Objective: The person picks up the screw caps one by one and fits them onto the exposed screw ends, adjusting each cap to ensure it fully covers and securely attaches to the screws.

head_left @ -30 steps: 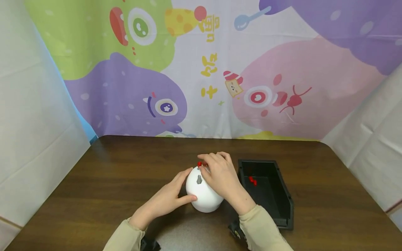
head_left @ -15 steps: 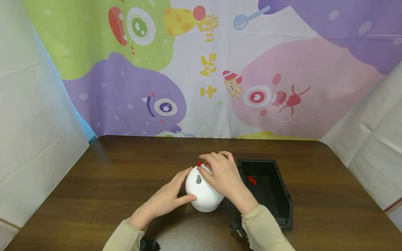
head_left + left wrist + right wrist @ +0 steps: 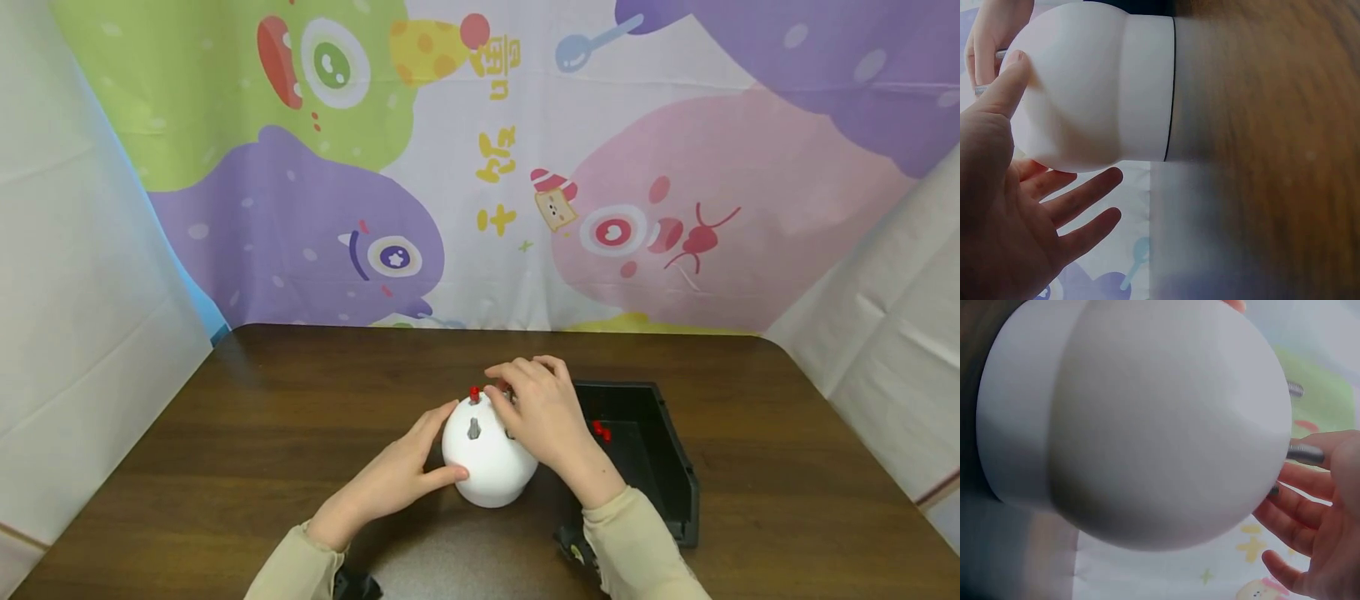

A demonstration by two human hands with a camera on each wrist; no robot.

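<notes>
A white ball-shaped body [image 3: 489,467] on a short round base stands upright on the table, with several grey threaded studs [image 3: 1305,453] sticking out of its top. A small red cap-like piece [image 3: 475,394] sits on the far stud. My left hand [image 3: 408,467] holds the ball's left side, thumb on the near face and index finger toward the back; its other fingers extend loosely in the left wrist view. My right hand [image 3: 536,412] is over the upper right of the ball, fingers loosely bent around the studs, partly hiding them. No piece shows between its fingers.
A black open tray [image 3: 678,442] lies to the right of the ball, with a few small red pieces [image 3: 602,431] in it. The right forearm crosses its near left side. A printed cloth [image 3: 495,275] hangs behind the brown table [image 3: 187,467].
My right hand has moved off the red piece, shifting slightly right and away along the ball's top, uncovering another stud. The left hand and the ball have stayed in place.
</notes>
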